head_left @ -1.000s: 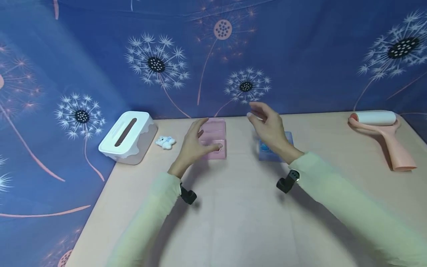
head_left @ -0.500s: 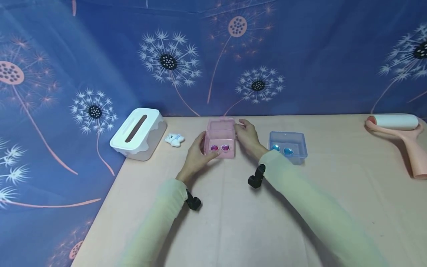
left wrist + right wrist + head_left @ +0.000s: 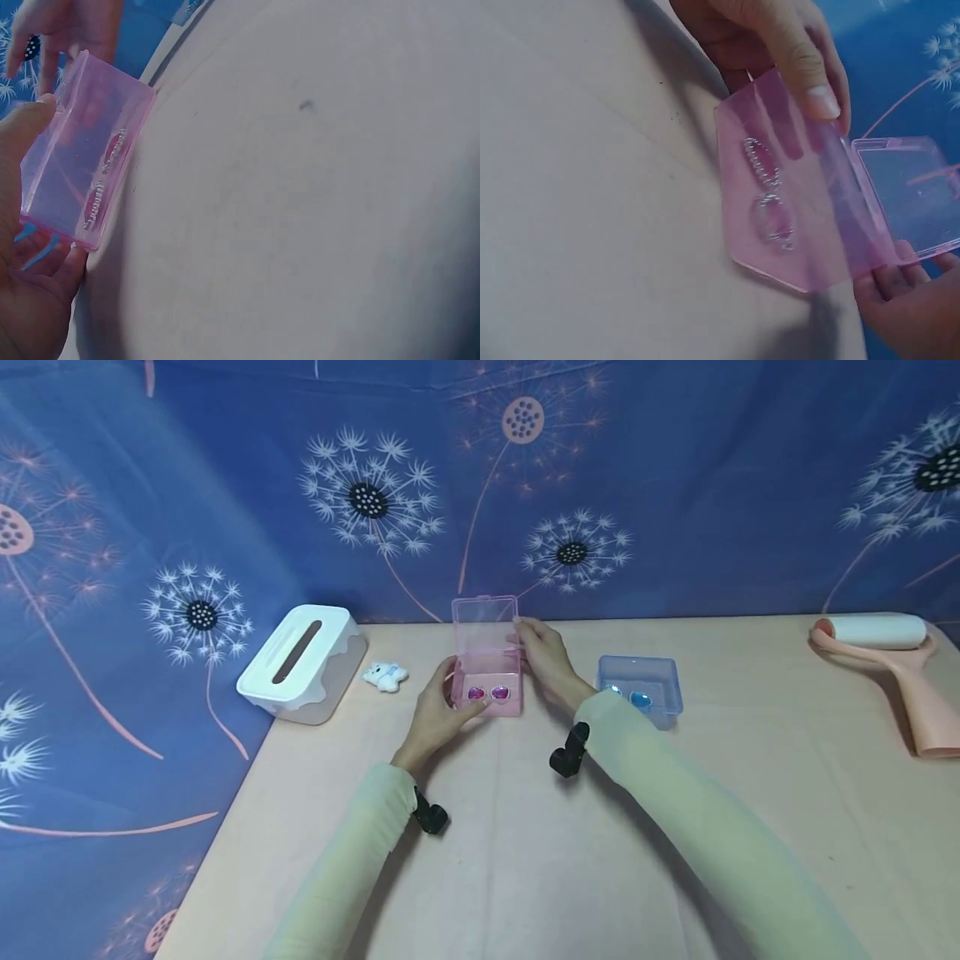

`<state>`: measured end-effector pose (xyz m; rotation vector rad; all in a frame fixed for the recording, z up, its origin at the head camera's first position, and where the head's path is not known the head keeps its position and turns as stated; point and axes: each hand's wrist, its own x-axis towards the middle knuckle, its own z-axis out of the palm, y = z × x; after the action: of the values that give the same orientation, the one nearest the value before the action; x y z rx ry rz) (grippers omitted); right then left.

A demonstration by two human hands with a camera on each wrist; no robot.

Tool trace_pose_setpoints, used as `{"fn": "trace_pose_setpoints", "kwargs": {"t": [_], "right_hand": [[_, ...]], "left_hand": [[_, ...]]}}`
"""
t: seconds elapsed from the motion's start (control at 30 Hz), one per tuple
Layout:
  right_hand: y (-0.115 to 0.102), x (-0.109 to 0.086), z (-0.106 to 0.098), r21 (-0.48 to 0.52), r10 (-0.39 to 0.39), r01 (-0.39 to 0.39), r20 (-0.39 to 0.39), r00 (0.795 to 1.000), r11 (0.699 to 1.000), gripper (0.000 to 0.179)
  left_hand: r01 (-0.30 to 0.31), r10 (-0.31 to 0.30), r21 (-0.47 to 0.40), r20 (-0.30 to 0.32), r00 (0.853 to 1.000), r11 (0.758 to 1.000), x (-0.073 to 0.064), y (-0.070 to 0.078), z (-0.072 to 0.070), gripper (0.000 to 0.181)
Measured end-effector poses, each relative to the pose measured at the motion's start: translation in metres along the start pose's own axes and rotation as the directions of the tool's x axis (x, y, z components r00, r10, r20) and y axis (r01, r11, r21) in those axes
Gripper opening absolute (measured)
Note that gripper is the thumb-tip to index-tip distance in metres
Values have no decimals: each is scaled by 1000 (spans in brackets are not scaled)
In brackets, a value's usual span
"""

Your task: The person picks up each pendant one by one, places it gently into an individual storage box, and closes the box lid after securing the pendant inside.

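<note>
A clear pink hinged box stands on the table with its lid raised. Inside its base lie two oval magenta gems with beaded silver rims. My left hand grips the base from the left, its thumb over the front and its fingers along the side. At the right edge of the lid, my right hand holds on with curled fingers. The right wrist view shows my right hand below the lid and my left hand on the base.
To the right sits a clear blue box with blue oval gems, partly behind the right sleeve. A white-topped tissue box and a small white bear figure stand left. A lint roller lies far right, before a blue dandelion cloth.
My right hand has moved left from over the blue box to the pink box. The pink lid has swung up from leaning back to nearly upright. My left hand has closed round the base.
</note>
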<state>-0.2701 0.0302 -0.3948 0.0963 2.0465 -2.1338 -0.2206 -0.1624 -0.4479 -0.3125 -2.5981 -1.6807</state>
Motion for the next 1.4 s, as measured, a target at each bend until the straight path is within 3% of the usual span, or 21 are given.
{"fn": "trace_pose_setpoints", "kwargs": {"t": [0.27,0.43,0.6,0.87,1.13,1.23,1.4], "right_hand": [[-10,-2,10,-119,-88,86,-10,996,989,52],[-12,-4,11,-171,-82,79,-8,997,982,44],[-11,-7,4,-238,-61,75,64,996,968,34],[-1,-12,-12,-311,-101,177,246,964,934,23],[8,-20,-18,-315,-75,182,323,944,931,39],[12,-22,-20,-338,-91,212,340,936,917,45],[21,-24,-18,-381,-141,275,342,929,883,48]], "left_hand": [[37,-37,5,-3,999,999,-3,0,-2,88],[65,-65,29,-12,998,997,-3,1,-4,89],[81,-81,25,-14,997,996,-3,2,-5,88],[113,-113,7,11,994,994,-1,2,-5,91],[126,-120,-91,64,991,988,0,5,-9,83],[124,-114,-115,94,989,986,-3,15,-12,74],[108,-96,-122,97,991,987,-4,16,-10,68]]}}
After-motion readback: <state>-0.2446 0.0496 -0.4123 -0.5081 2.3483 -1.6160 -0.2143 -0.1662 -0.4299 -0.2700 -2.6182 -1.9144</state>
